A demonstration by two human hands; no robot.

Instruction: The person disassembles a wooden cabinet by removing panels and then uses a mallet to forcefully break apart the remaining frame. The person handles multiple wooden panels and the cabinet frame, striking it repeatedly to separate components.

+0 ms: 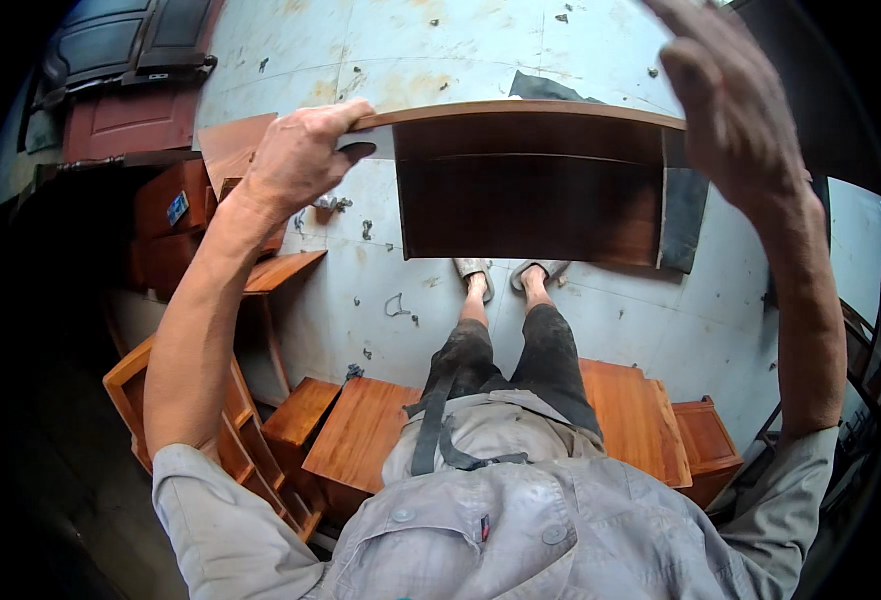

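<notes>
A brown wooden furniture piece, box-like with a long, slightly curved-looking upper edge and a dark inner face, is in front of me above the floor. My left hand grips its left end, fingers over the upper edge and thumb below. At the right end, my right hand is raised and smeared by motion, with its fingers stretched out and thumb apart. It overlaps the piece's right corner in view; whether it touches cannot be told. What supports the piece from below is hidden.
Orange-brown wooden panels and another panel lie on either side of my legs. A slatted wooden frame leans at the left. Dark carved furniture stands far left. Small scraps dot the pale floor.
</notes>
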